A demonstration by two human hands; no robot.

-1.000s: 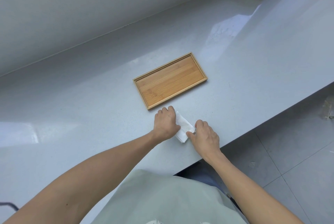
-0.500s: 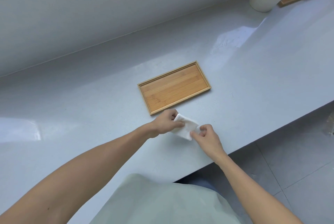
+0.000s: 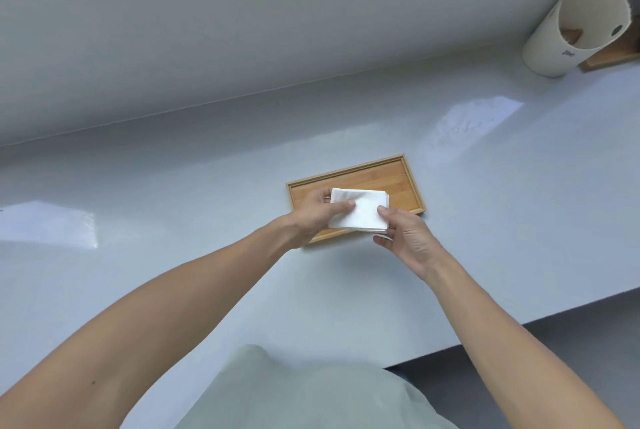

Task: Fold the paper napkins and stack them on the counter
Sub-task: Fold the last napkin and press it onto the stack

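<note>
A folded white paper napkin [image 3: 360, 208], several layers thick, is held flat above a shallow wooden tray [image 3: 398, 179] on the pale grey counter [image 3: 173, 220]. My left hand [image 3: 317, 212] grips its left edge, thumb on top. My right hand [image 3: 403, 232] pinches its right front corner, fingers underneath. The napkin covers the tray's front middle; whether it touches the tray I cannot tell.
A white cylindrical holder [image 3: 575, 30] stands at the far right by the wall, next to a wooden board [image 3: 613, 57]. The counter's front edge runs along the lower right, with dark floor [image 3: 554, 376] beyond. A wall upstand [image 3: 242, 30] backs the counter.
Both hands lifted the folded napkin off the counter in front of the tray and carried it forward over the tray. The camera view shifted too.
</note>
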